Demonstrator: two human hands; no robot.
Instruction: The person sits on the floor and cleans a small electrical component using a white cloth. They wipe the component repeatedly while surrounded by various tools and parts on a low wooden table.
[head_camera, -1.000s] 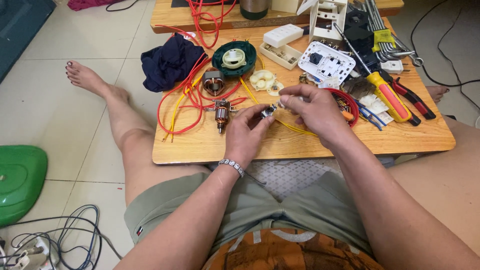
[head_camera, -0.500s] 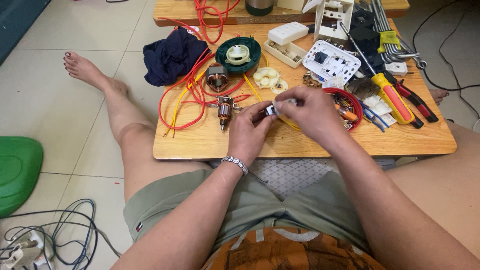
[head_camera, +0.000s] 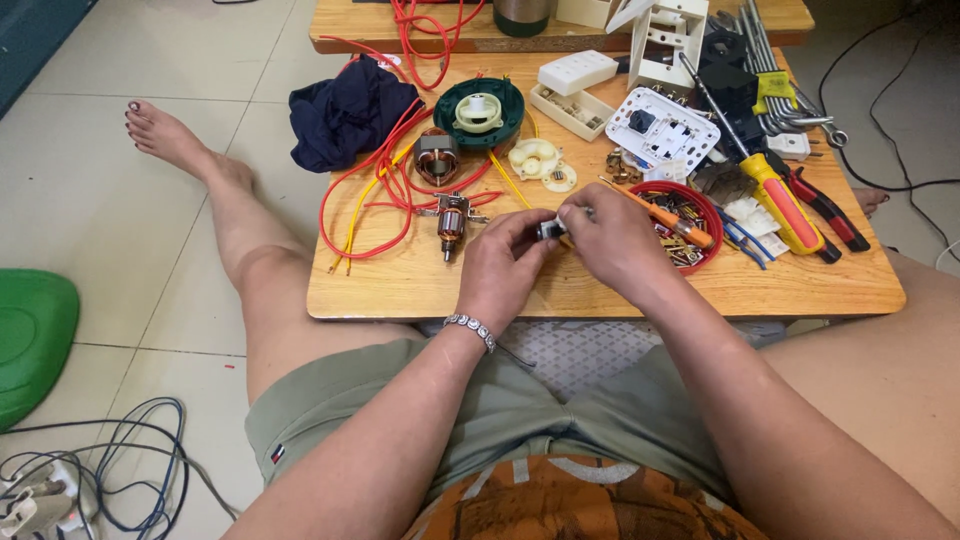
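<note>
Over the near edge of a low wooden table (head_camera: 620, 290), my left hand (head_camera: 505, 262) and my right hand (head_camera: 612, 240) meet on a small dark metal part (head_camera: 549, 229), pinched between the fingertips of both. What the part is cannot be made out. A copper-wound motor armature (head_camera: 451, 224) lies just left of my left hand. A second wound motor piece (head_camera: 436, 157) sits behind it among red and yellow wires (head_camera: 372, 190). A metal bracelet is on my left wrist.
A red bowl of small screws (head_camera: 690, 222) with an orange screwdriver across it stands right of my hands. Farther back are a green round housing (head_camera: 480, 110), white plastic parts (head_camera: 538, 160), a white switch plate (head_camera: 662, 128), a yellow screwdriver (head_camera: 778, 200), pliers, hex keys and a dark cloth (head_camera: 345, 110).
The view has shifted slightly. Both hands stay together on the small part, with the fingers working it a little closer to me.
</note>
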